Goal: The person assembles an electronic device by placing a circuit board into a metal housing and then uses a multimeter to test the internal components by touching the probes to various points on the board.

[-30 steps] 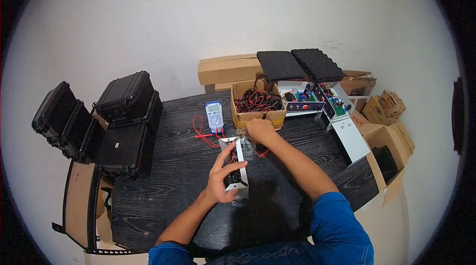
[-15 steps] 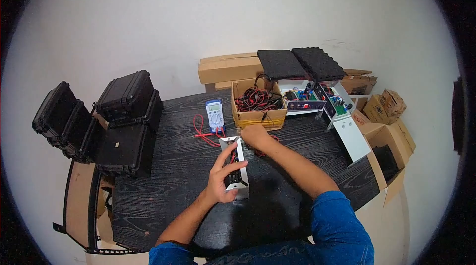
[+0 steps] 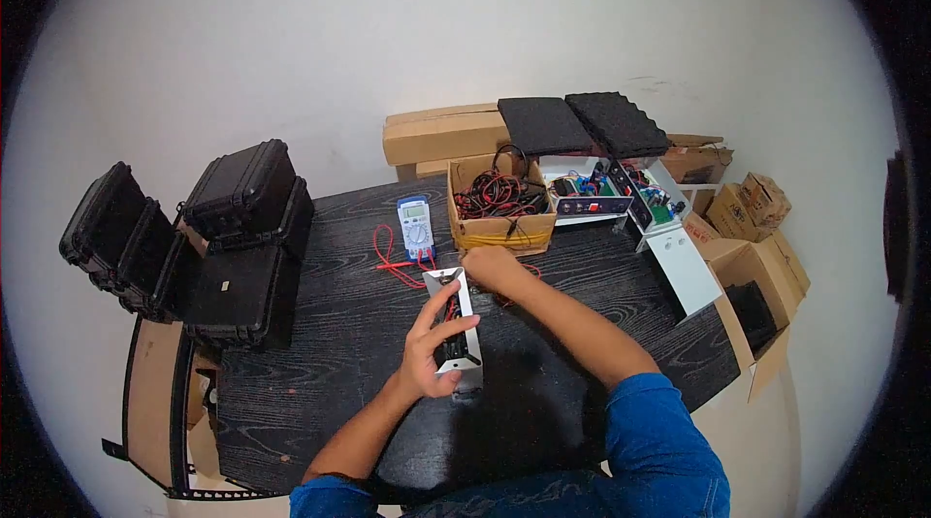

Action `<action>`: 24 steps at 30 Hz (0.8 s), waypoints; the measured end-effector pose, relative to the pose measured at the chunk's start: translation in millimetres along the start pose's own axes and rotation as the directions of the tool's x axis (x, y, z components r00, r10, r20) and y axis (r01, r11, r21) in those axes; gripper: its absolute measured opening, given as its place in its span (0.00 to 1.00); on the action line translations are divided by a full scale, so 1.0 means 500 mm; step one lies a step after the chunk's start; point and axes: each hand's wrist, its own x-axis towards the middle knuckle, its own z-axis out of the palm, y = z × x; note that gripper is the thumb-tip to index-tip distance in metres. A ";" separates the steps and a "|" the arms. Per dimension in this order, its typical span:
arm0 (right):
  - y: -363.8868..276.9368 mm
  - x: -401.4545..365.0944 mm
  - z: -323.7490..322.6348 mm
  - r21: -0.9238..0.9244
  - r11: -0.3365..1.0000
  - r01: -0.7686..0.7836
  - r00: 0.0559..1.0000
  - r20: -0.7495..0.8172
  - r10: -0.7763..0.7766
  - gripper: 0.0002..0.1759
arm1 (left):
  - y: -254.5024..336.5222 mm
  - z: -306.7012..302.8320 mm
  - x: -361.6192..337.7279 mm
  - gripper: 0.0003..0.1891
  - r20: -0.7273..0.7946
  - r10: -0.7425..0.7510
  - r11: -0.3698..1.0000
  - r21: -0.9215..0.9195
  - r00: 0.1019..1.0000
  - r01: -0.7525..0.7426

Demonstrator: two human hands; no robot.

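A narrow white metal casing, with red and black wires inside, stands on the dark table in front of me. My left hand grips it from the left, fingers across its open side and thumb near the lower end. At the casing's far end is my right hand, closed with the knuckles up; anything between its fingers is hidden. Beyond the casing lies a blue and white multimeter with red leads beside it. Part of a red wire shows beside my right hand.
A cardboard box full of red and black cables stands behind my right hand. Opened white units with circuit boards sit at the back right. Black hard cases are stacked left. An open carton is past the right edge.
My right hand has shifted slightly left, closer to the casing's far end. My left hand keeps its hold. The whole view has drifted a little.
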 end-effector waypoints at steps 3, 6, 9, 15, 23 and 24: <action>0.003 -0.002 -0.018 0.047 0.999 -0.007 0.997 0.080 0.003 0.10 | 0.000 0.001 -0.001 0.39 -0.002 -0.001 1.000 0.003 1.000 0.001; -0.016 -0.011 -0.047 0.004 1.000 -0.012 0.987 0.158 0.011 0.12 | -0.003 0.003 -0.002 0.40 -0.006 0.007 1.000 0.004 1.000 -0.007; -0.015 -0.008 -0.039 0.010 1.000 -0.007 0.992 0.130 0.006 0.13 | 0.000 0.002 -0.001 0.40 -0.009 0.002 1.000 -0.005 1.000 -0.002; -0.014 -0.006 -0.067 0.072 0.997 -0.038 0.956 0.293 0.015 0.10 | -0.004 0.003 -0.003 0.40 -0.011 0.003 1.000 0.004 1.000 -0.003; -0.011 -0.004 -0.046 0.034 0.999 -0.012 0.974 0.228 0.004 0.12 | -0.002 0.002 -0.001 0.39 -0.006 0.006 1.000 0.006 1.000 -0.006; -0.013 -0.006 -0.045 0.021 1.000 -0.007 0.976 0.216 0.002 0.12 | -0.002 0.002 -0.001 0.39 -0.007 0.007 1.000 0.004 1.000 -0.007</action>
